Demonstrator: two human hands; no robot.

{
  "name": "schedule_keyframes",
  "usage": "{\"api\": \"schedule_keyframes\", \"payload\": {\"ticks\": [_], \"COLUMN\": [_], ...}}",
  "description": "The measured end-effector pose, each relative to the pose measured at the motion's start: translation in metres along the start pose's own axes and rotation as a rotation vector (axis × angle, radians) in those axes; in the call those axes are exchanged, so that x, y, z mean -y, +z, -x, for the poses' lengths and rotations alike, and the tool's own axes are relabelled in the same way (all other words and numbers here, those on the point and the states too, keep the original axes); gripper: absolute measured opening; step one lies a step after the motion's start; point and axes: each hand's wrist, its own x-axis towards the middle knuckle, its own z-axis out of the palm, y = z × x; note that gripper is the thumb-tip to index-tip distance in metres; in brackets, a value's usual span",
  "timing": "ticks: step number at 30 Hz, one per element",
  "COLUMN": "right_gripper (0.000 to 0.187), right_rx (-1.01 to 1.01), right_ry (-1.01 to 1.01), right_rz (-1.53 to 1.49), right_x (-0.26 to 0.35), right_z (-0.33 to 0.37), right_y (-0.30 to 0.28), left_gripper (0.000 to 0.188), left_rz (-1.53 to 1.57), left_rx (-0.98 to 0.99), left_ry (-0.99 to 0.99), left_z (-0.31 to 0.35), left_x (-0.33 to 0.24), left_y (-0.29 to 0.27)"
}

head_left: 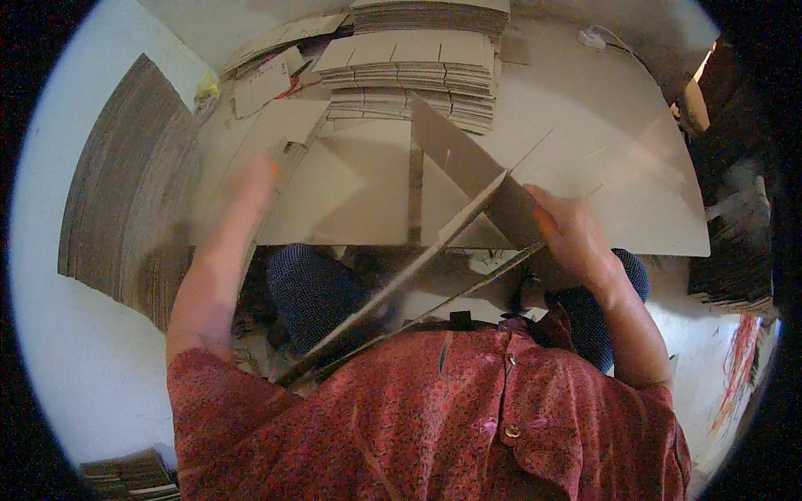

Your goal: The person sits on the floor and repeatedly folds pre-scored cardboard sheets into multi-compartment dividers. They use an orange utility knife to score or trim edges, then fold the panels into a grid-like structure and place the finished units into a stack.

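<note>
My right hand is closed on a partly assembled cardboard divider, its strips crossing at an angle. One long strip slants from the crossing down toward my left side, with another roughly parallel below it. The divider stands partly over the table and partly over my lap. My left hand is at the table's left part, beside a narrow cardboard strip. Motion smears its fingers, so their grip does not show.
Slotted cardboard strips are stacked at the back middle. A tall pile of cardboard sheets stands at the left. Near the back lies a red-handled tool. A white plug with its cable is at the far right.
</note>
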Motion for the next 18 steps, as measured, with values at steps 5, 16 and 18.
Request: {"api": "schedule_keyframes", "payload": {"ticks": [5,16,18], "right_gripper": [0.037,0.043,0.043], "right_rx": [-0.146,-0.238,-0.227], "right_ry": [-0.184,-0.211,-0.209], "right_rz": [0.000,0.044,0.010], "right_x": [-0.008,-0.022,-0.022], "right_z": [0.011,0.026,0.027], "right_y": [0.006,0.002,-0.004], "left_gripper": [0.031,0.030,0.032], "left_rz": [0.174,0.370,0.495], "left_rx": [0.075,0.453,0.384], "left_ry": [0.211,0.555,0.572], "left_z": [0.018,0.095,0.094], "left_x": [-0.083,-0.237,-0.234], "left_y": [-0.039,-0.068,-0.054]}}
